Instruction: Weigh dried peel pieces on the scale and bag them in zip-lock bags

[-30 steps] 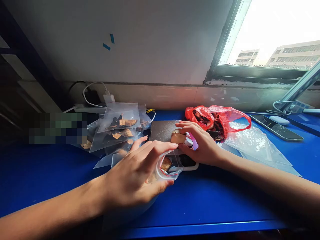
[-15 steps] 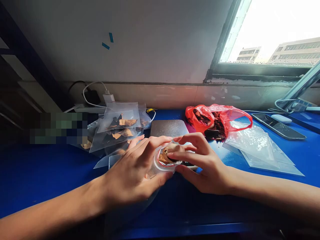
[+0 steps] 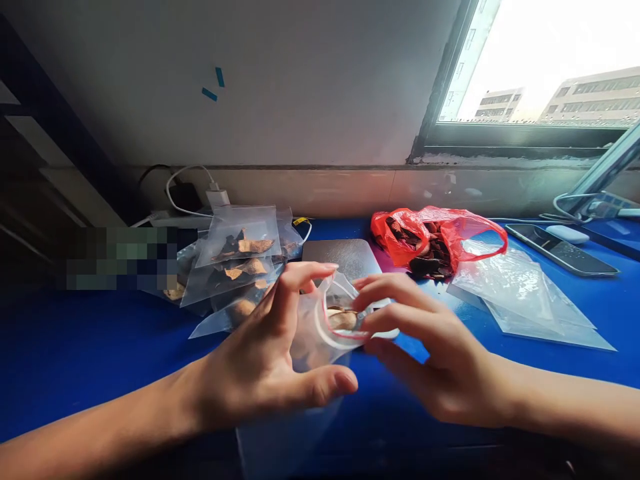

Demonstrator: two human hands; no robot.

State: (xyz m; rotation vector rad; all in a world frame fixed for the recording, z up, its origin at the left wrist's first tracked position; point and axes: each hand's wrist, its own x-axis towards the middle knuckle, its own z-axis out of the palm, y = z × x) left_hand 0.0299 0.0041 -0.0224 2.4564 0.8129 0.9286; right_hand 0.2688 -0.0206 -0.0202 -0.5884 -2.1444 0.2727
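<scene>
A clear zip bag (image 3: 309,337) with a red seal line stands between my hands, its mouth open towards me. Pale brown dried pieces (image 3: 343,320) lie inside it. My left hand (image 3: 255,363) is spread around the bag's left side. Its index fingertip reaches the upper rim, while the thumb stands well apart below. My right hand (image 3: 440,353) pinches the right side of the rim between fingers and thumb. Behind the bag sits a flat silver-topped device (image 3: 340,255), partly hidden by my hands.
Several filled clear bags (image 3: 240,270) overlap at the left. A red plastic bag (image 3: 465,233) of dark dried pieces lies behind to the right. Flat clear bags (image 3: 530,300) and a phone (image 3: 563,250) rest on the blue table (image 3: 125,360) at the right.
My right fingers have come out of the bag's mouth and moved to its right rim. My left thumb has dropped away from the bag, and the mouth now shows wider.
</scene>
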